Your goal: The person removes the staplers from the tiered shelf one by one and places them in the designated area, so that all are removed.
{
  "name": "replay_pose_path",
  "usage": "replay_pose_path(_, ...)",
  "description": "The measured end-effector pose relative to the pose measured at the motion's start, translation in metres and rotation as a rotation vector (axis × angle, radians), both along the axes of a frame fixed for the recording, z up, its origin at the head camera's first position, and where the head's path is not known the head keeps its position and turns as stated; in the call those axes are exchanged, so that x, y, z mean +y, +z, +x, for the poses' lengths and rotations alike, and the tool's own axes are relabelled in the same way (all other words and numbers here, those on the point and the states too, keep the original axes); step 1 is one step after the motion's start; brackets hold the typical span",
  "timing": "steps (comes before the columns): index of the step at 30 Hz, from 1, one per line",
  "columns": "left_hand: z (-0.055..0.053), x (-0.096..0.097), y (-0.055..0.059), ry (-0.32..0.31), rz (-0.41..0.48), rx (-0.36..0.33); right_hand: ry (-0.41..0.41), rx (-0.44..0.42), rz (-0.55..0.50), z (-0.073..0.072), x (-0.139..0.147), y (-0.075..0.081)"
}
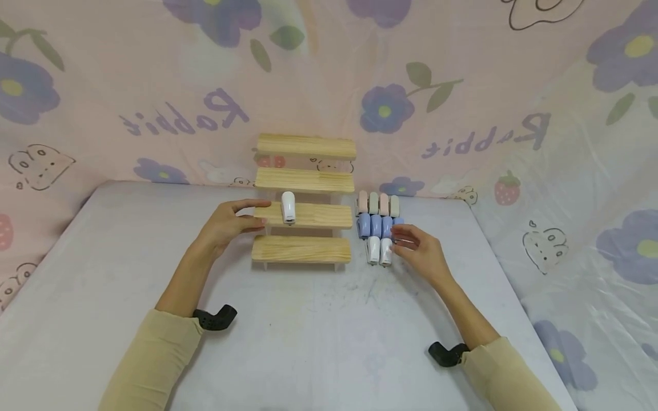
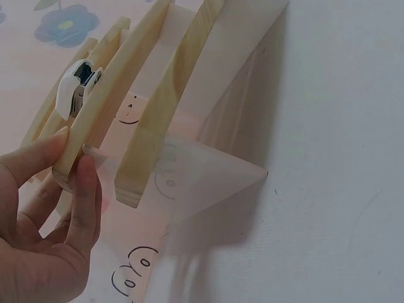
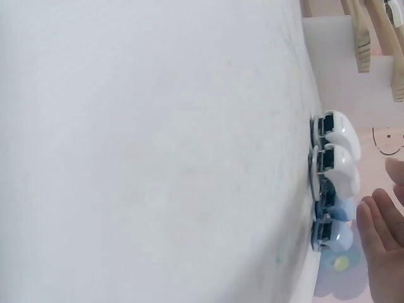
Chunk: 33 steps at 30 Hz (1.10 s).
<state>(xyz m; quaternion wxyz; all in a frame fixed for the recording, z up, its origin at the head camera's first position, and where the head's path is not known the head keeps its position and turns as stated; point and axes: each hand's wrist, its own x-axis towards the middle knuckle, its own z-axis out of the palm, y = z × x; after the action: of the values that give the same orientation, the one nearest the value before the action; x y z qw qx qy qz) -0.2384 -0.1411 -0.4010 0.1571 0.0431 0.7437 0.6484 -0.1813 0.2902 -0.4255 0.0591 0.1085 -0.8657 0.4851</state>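
Observation:
A white mini stapler [image 1: 288, 207] stands on the third board down of a four-tier wooden shelf [image 1: 324, 216]. My left hand [image 1: 226, 224] pinches that board's left end; in the left wrist view the thumb [image 2: 44, 154] lies on one face and the fingers on the other. On the table right of the shelf, mini staplers stand in rows: pink and grey-green ones at the back, blue staplers [image 1: 376, 226] in the middle, two white ones in front. My right hand [image 1: 421, 251] is beside the front right white stapler [image 1: 385, 252], fingers extended; contact is unclear.
A patterned cloth backdrop [image 1: 319, 74] rises behind the shelf and along both sides of the white table [image 1: 308, 342]. Black curved pieces [image 1: 216, 318] sit at both wrists. The shelf's side supports [image 2: 202, 180] look translucent in the left wrist view.

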Motion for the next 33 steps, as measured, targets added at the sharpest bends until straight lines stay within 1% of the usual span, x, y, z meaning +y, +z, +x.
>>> replay_pose_path(4,0.0,-0.001,-0.001,0.007,0.006,-0.004,0.029,0.035,-0.044,0.002,-0.014,0.018)
replay_pose_path(6,0.001,-0.002,-0.002,0.004,0.008,-0.001,0.045,0.049,-0.073,0.002,-0.02,0.024)
replay_pose_path(10,0.001,-0.003,-0.003,0.008,0.011,-0.002,0.088,0.059,-0.144,-0.002,-0.028,0.025)
replay_pose_path(13,0.0,-0.005,-0.001,0.002,0.008,-0.001,0.125,0.068,-0.177,-0.007,-0.035,0.025)
replay_pose_path(19,-0.002,-0.005,0.003,-0.016,0.012,0.008,0.176,0.13,-0.217,-0.016,-0.051,0.032)
replay_pose_path(22,-0.001,-0.004,0.003,-0.016,0.022,0.006,0.197,0.138,-0.257,-0.019,-0.059,0.036)
replay_pose_path(28,-0.001,-0.003,0.001,-0.018,0.042,0.003,0.233,0.159,-0.269,-0.025,-0.073,0.041)
replay_pose_path(33,-0.001,-0.002,-0.001,-0.004,0.044,0.0,0.273,0.161,-0.267,-0.031,-0.085,0.045)
